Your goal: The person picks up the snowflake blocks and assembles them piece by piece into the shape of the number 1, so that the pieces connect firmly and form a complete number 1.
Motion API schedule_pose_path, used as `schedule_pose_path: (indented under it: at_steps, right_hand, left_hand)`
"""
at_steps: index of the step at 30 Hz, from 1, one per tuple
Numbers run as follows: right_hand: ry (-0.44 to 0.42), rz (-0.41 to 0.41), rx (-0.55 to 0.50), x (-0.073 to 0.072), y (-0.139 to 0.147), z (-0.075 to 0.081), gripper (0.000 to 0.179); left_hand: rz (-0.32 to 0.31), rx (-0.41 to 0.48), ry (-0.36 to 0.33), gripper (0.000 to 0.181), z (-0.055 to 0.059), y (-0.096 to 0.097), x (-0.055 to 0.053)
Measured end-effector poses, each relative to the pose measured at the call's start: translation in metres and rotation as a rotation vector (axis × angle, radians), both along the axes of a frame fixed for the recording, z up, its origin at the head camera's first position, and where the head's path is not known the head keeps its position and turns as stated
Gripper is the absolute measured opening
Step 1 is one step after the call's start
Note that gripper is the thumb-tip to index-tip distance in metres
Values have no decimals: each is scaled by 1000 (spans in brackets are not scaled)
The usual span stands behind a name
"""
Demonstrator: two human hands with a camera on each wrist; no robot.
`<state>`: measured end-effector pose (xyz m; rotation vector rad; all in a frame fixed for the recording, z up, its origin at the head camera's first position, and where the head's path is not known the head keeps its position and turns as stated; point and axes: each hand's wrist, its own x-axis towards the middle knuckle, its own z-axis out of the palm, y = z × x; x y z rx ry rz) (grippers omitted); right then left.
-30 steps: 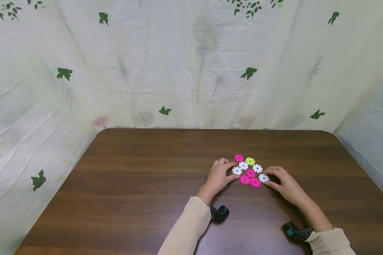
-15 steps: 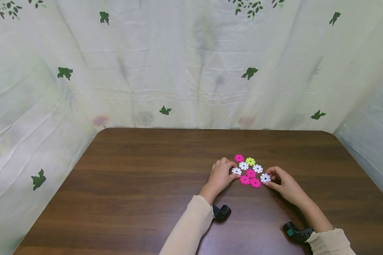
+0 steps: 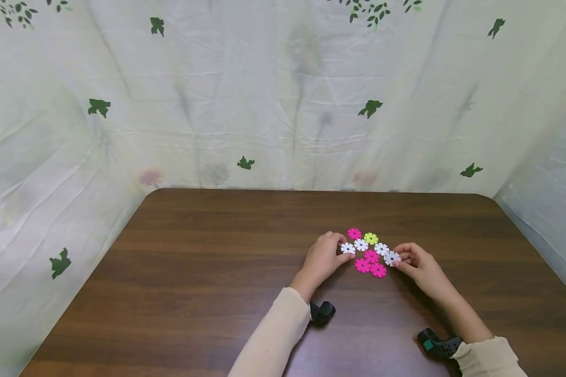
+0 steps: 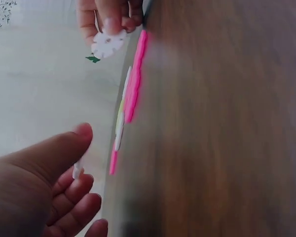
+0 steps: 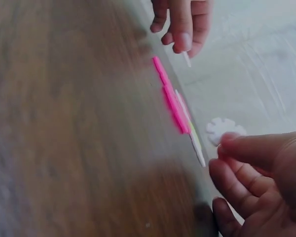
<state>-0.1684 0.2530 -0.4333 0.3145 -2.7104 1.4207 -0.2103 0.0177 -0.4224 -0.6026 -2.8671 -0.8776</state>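
Observation:
My left hand [image 3: 322,257] pinches a white notched disc [image 3: 348,248] between thumb and fingers. My right hand [image 3: 422,268] pinches another white notched disc [image 3: 391,258] by its edge. In the left wrist view, the right hand's disc shows its face, tilted up off the table, while the left hand's disc [image 4: 78,170] appears edge-on. Between my hands lie flat notched discs in a cluster: a pink one [image 3: 354,233] at the back, a yellow-green one [image 3: 371,239], two white ones [image 3: 361,245], and three pink ones [image 3: 371,256] in front, touching each other.
The cluster rests on a brown wood-grain table [image 3: 217,272], right of its middle. A pale curtain [image 3: 283,94] with green bird shapes hangs behind the far edge and along both sides. Black wrist cameras [image 3: 323,313] sit at both cuffs.
The two outer white discs, flat beside the cluster a second ago, are now lifted and tilted in my fingers. My left hand has shifted slightly. The other discs stay put.

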Motion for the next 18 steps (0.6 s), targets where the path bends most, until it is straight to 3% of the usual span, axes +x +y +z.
schedule_pose_path:
  at_steps: [6, 18]
  right_hand:
    - [-14, -8, -73, 1, -4, 5, 23]
    - [51, 32, -87, -2, -20, 27, 19]
  left_hand:
    - [-8, 17, 75, 31, 9, -9, 2]
    - [-42, 28, 213, 32, 31, -30, 9]
